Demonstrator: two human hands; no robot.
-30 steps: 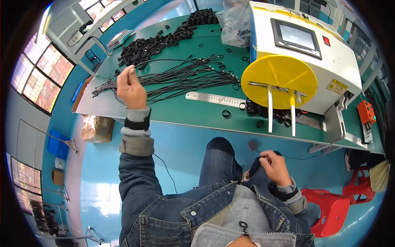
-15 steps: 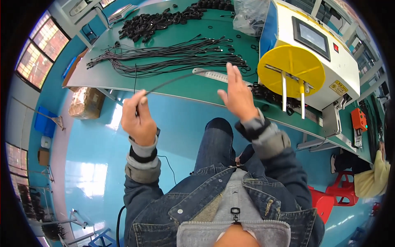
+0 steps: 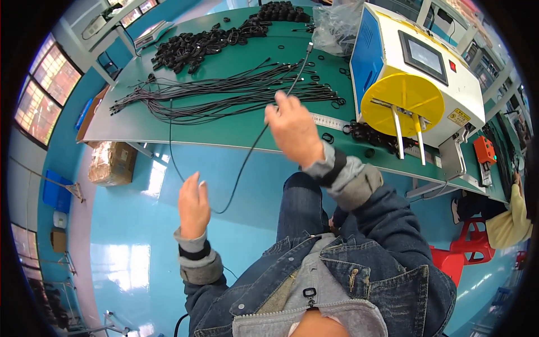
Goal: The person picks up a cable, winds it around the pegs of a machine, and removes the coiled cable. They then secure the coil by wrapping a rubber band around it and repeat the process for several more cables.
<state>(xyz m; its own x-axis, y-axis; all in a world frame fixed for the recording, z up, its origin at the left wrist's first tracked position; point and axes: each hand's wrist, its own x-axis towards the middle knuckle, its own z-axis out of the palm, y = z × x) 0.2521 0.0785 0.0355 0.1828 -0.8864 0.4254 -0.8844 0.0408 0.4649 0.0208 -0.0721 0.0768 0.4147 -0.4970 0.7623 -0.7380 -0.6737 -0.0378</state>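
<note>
A thin black cable runs between my hands in a sagging curve. My right hand is closed on it above the table's front edge; its upper stretch, with a small metal-tipped plug, sticks out past the fingers. My left hand, nearer my body and lower in the picture, has its fingers and thumb bent round the cable, though the palm side is hidden. From there the other part reaches up over the table to the left. A spread bundle of similar black cables lies just beyond.
The green table also bears a heap of black parts, a metal ruler, a clear plastic bag and a white machine with a yellow disc. A cardboard box stands on the floor. A person in yellow is at right.
My right hand has moved left and closed on the cable. My left hand has come down toward my body, and the cable between them now hangs in a deep curve.
</note>
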